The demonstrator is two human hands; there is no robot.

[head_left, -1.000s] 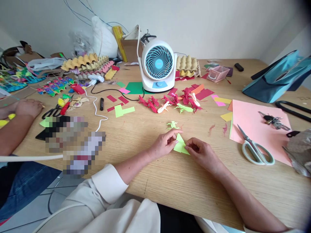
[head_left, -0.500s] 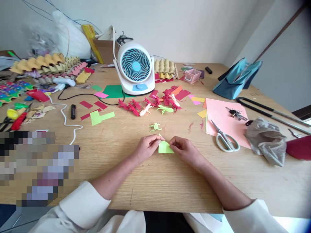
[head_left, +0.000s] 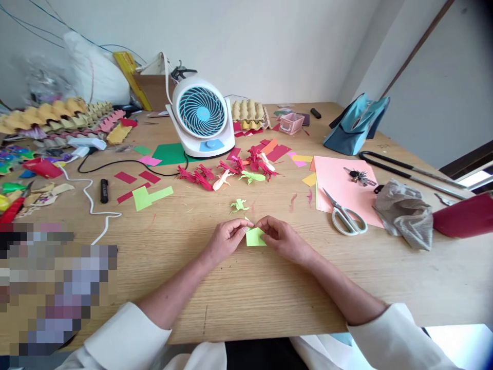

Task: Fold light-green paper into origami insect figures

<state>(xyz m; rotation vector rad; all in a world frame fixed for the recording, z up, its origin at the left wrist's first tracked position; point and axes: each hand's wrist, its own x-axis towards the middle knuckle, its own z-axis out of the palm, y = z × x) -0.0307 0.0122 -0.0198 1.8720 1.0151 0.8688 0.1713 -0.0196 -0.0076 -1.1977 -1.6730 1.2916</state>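
Observation:
Between my two hands is a small piece of light green paper (head_left: 254,238) with a crease down it. My left hand (head_left: 227,237) pinches its left upper edge between thumb and fingertips. From the other side, my right hand (head_left: 283,238) grips the right part, its curled fingers hiding that edge. The two hands' fingertips almost meet over the paper's top. Just beyond them stands a small green folded paper figure (head_left: 239,205) with thin legs. Farther back lie a larger green paper figure (head_left: 252,177) and several red paper figures (head_left: 202,176).
A white fan (head_left: 203,115) stands behind the figures. At right, scissors (head_left: 346,216) rest partly on pink paper (head_left: 339,180), near a grey cloth (head_left: 404,213). Green paper scraps (head_left: 144,198), a black marker (head_left: 104,191) and a white cord (head_left: 92,205) lie at left.
My right hand's fingers have moved left across the top of the green paper, closer to my left fingertips. The whole view has shifted slightly, with objects appearing farther left.

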